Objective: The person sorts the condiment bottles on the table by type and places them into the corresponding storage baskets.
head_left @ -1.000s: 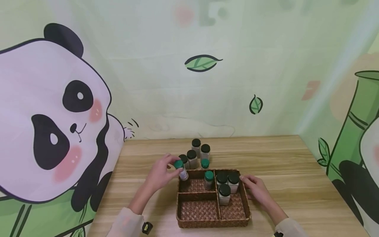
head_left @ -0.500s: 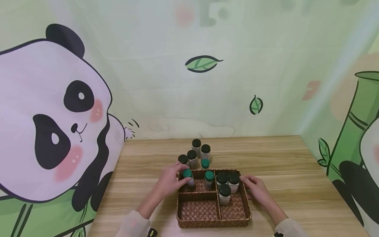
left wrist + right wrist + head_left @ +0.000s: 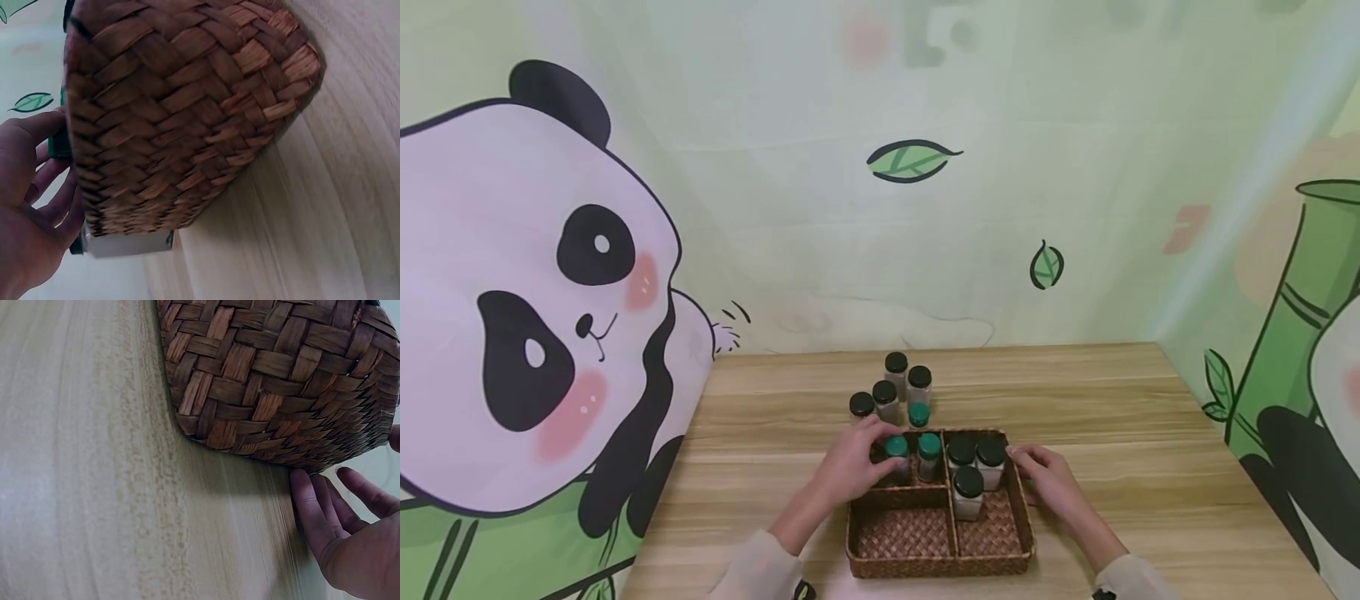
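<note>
A brown woven basket (image 3: 940,567) with three compartments sits on the table. My left hand (image 3: 848,467) reaches over its left wall and pinches a green-capped spice jar (image 3: 897,447) upright in the back left compartment. Beside that jar stands another green-capped jar (image 3: 928,457). Three black-capped jars (image 3: 967,493) fill the back of the right compartment. In the left wrist view the basket wall (image 3: 181,119) hides most of the held jar. My right hand (image 3: 1052,479) touches the basket's right side near the back corner, its fingers fairly straight against the weave in the right wrist view.
Behind the basket stand several black-capped jars (image 3: 886,403) and one green-capped jar (image 3: 919,415). The wooden table (image 3: 1112,400) ends at a fabric backdrop (image 3: 820,250) printed with pandas and leaves.
My left hand has moved right with the green-capped jar, from above the basket's left rim down into the back left compartment, close to the other green-capped jar. The right hand has stayed put.
</note>
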### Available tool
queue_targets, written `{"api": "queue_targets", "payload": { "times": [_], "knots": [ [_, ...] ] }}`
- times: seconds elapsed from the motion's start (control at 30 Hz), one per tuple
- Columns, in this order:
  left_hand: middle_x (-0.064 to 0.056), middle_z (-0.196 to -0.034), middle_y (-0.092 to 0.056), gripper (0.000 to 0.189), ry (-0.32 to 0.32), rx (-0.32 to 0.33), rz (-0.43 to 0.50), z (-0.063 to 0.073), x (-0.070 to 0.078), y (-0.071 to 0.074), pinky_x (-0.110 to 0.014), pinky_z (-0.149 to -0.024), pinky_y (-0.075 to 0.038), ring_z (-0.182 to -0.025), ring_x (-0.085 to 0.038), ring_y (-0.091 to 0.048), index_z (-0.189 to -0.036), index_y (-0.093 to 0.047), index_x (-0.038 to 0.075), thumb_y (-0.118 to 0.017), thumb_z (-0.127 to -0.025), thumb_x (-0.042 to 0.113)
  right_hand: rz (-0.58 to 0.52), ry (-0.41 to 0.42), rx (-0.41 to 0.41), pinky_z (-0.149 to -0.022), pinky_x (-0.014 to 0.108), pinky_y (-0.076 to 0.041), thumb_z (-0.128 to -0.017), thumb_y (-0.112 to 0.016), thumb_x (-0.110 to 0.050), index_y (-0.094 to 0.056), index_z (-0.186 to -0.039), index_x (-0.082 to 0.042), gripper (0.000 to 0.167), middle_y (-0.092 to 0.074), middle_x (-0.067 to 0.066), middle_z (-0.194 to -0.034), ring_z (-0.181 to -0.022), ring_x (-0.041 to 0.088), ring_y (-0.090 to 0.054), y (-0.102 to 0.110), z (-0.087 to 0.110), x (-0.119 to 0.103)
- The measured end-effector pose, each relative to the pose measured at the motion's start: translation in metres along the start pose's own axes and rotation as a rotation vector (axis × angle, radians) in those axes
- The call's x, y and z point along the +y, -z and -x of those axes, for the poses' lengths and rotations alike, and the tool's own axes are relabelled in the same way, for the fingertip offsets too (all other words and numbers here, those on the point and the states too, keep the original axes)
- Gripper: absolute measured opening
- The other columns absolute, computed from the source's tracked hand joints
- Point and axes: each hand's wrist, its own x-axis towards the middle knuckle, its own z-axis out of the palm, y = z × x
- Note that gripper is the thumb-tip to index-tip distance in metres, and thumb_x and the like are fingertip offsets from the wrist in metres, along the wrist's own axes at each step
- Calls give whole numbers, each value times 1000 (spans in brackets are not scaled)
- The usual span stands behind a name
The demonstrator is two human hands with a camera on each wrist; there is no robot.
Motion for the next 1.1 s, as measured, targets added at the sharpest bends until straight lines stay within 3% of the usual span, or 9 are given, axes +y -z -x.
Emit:
{"api": "queue_targets", "payload": {
  "times": [0.4, 0.73, 0.97, 1.03, 1.1],
  "knots": [
    [6, -112, -65, 41, 70, 7, 79, -4, -2, -15, -37, -89, -58, -102, -14, -63, -129, -72, 16, -85, -93, 30, -25, -20, 8, -75, 38, -62, -108, -64, -36, -70, -121, -2, 38, -67, 10, -126, -104, 15, -62, -1, 0, 1],
    [4, -114, -66, 44, 41, -24, 95, -6, -4, -14, -37, -87, -57, -103, -16, -64, -132, -71, 13, -84, -94, 32, -11, -5, 3, -75, 38, -63, -108, -63, -37, -70, -121, 0, 40, -67, 12, -127, -105, 14, -63, 0, 2, -2],
    [-2, -120, -65, 52, 58, -87, 199, -10, -6, 3, -40, -93, -58, -111, -20, -64, -136, -67, 11, -81, -96, 40, 4, 10, 29, -74, 36, -62, -105, -67, -46, -70, -120, -2, 46, -66, 12, -127, -108, 18, -62, -2, 3, 0],
    [-5, -120, -66, 49, 68, -65, 243, -12, -7, 10, -41, -94, -59, -113, -22, -66, -135, -68, 8, -80, -97, 38, 4, 13, 31, -73, 36, -62, -104, -67, -46, -70, -119, -2, 46, -66, 13, -126, -107, 19, -63, -2, 3, 0],
    [-6, -118, -68, 42, 71, 3, 270, -14, -11, 16, -41, -92, -60, -110, -23, -68, -130, -70, 6, -78, -99, 33, 2, 17, 25, -74, 36, -62, -105, -66, -46, -70, -119, -2, 46, -66, 13, -128, -108, 19, -62, -3, 3, 0]
  ]
}}
